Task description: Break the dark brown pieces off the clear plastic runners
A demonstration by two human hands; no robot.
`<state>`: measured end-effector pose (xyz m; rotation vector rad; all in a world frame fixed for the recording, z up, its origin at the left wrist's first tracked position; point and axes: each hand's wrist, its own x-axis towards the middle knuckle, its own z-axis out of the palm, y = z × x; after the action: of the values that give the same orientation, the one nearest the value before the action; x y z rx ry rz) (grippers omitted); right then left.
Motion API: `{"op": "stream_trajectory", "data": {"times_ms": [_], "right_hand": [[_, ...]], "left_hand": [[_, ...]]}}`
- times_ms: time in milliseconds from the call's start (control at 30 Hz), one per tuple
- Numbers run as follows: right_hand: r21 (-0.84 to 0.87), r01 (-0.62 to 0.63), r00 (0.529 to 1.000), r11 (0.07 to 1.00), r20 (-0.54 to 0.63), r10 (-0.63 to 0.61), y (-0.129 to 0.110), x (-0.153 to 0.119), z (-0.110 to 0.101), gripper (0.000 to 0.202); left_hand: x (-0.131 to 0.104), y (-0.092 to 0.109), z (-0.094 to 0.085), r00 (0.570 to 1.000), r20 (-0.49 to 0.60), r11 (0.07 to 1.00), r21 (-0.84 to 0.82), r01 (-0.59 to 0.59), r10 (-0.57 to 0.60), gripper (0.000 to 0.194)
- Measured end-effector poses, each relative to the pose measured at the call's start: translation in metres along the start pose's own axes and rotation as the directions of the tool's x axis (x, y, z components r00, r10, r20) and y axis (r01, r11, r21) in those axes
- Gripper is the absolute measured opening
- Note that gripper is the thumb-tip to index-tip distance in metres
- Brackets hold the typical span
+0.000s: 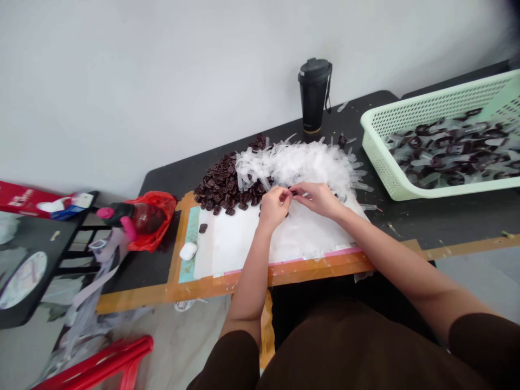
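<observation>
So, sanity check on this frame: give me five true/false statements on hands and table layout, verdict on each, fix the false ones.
1. The left hand and right hand meet at a small dark item. True.
2. Nothing dark lies left of the hands. False: a heap of dark pieces lies there, mostly left of the white strips.
3. A black tumbler stands upright behind the white strips. True.
4. No container stands right of the hands. False: a pale green basket does, holding dark and translucent pieces.
5. Both hands are over bare black tabletop. False: they are over a white sheet.
</observation>
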<state>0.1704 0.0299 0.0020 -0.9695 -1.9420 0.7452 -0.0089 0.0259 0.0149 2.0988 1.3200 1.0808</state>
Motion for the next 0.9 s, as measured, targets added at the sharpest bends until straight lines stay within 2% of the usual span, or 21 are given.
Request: {"op": "stream_trajectory", "data": {"times_ms": [200,400,567,900], "right_hand": [[-0.01,0.03,0.999,1.0,0.017,-0.029,0.0002,-0.0003,-0.0011,0.026],[-0.051,0.048,0.999,0.998,0.024,-0.047,-0.0011,-0.0003,-0.0002,0.027],[-0.045,0.046,0.998,0.998,0.039,-0.044,-0.0041,0.0003,-0.0003,0.028],[0.105,-0.041,0.999,0.994,-0.016,0.043,-0.0005,0.0002,-0.0002,0.03]], "left_hand": [[-0.0003,-0.0006,0.0036,0.998,-0.035,0.999,-0.025,0.044,-0.045,0.005],[-0.0013,0.0053,0.0052,0.994,-0.074,0.995,0.06,0.08,-0.075,0.006],[-0.0007,0.0058,0.0036,0.998,-0.055,0.995,0.089,0.035,-0.03,0.008],[0.0001,0.0033,0.001,0.995,-0.075,0.998,-0.006,-0.061,0.061,0.011]]}}
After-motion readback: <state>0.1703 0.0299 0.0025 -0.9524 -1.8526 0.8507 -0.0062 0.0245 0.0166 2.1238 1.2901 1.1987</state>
